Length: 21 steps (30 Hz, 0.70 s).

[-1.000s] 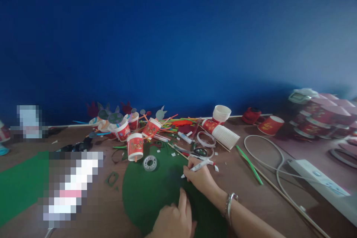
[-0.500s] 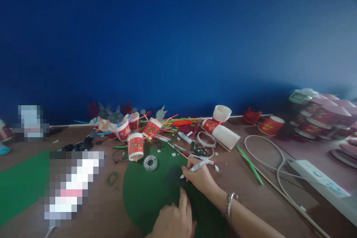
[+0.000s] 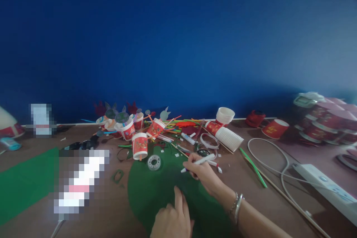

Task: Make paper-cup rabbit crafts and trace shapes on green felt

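Note:
My right hand (image 3: pixel 199 169) is closed in a writing grip round a white marker (image 3: pixel 205 159). Its tip points left and down, over or on a dark green sheet (image 3: pixel 145 193); whether it touches I cannot tell. Nearer to me, my left hand (image 3: pixel 173 215) rests on the same sheet, index finger stretched forward and the other fingers partly hidden. It holds nothing that I can see. A roll of tape (image 3: pixel 149 164) lies at the sheet's far left part. Behind my right hand are another marker (image 3: pixel 214 164) and small white scraps (image 3: pixel 176 155).
Red paper cups (image 3: pixel 140 145) with straws and cut-outs crowd the back left. A cup stack (image 3: pixel 230 138) lies behind my right hand. To the right are green strips (image 3: pixel 255 169), a cable (image 3: pixel 283 154) and a power strip (image 3: pixel 326 182). Another green sheet (image 3: pixel 28 186) is at left.
The view has turned slightly left. My right hand and marker have moved a little farther away over the sheet, and my left hand has slid slightly left.

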Each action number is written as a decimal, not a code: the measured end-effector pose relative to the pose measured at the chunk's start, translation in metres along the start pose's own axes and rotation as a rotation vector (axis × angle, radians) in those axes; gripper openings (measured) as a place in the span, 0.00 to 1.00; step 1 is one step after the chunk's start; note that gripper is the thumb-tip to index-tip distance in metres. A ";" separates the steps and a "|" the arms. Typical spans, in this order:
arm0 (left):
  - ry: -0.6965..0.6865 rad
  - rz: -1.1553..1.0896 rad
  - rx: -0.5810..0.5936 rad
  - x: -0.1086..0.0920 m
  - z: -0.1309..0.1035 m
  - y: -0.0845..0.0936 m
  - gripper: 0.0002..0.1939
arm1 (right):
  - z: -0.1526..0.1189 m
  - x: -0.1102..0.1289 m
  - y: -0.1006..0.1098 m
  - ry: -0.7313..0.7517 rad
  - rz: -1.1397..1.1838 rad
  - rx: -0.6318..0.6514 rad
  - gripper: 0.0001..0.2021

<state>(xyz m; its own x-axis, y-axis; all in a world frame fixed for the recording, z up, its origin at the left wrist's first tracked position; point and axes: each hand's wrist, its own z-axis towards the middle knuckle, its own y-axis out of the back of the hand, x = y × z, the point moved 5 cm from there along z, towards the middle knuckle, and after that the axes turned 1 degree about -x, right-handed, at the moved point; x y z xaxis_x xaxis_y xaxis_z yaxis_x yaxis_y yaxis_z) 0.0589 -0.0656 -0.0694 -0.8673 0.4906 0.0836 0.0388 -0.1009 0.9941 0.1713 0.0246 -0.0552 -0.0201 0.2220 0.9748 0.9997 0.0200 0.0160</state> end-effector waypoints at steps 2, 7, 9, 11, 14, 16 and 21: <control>0.047 0.007 -0.010 0.002 -0.003 0.000 0.24 | 0.000 0.001 -0.012 -0.031 -0.036 0.034 0.11; 0.059 0.024 -0.052 -0.003 -0.005 -0.012 0.21 | 0.010 -0.002 -0.032 0.130 -0.238 -0.025 0.11; 0.073 0.036 -0.087 -0.005 -0.004 -0.016 0.19 | 0.012 -0.005 -0.036 0.220 -0.310 -0.031 0.10; 0.093 0.038 -0.128 -0.006 -0.004 -0.017 0.18 | 0.013 -0.011 -0.038 0.244 -0.343 -0.017 0.09; 0.127 0.035 -0.183 -0.006 -0.005 -0.016 0.19 | 0.012 -0.017 -0.039 0.232 -0.334 -0.004 0.10; 0.135 0.043 -0.209 -0.006 -0.005 -0.014 0.18 | 0.011 -0.019 -0.039 0.224 -0.331 -0.003 0.11; 0.123 0.064 -0.227 -0.007 -0.006 -0.018 0.17 | 0.011 -0.019 -0.040 0.223 -0.362 0.004 0.11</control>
<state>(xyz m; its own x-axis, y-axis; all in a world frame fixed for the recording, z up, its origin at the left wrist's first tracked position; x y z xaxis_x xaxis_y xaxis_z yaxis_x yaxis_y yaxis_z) 0.0615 -0.0721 -0.0878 -0.9209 0.3700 0.1231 -0.0051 -0.3270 0.9450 0.1313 0.0298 -0.0770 -0.3653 -0.0162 0.9308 0.9287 0.0620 0.3656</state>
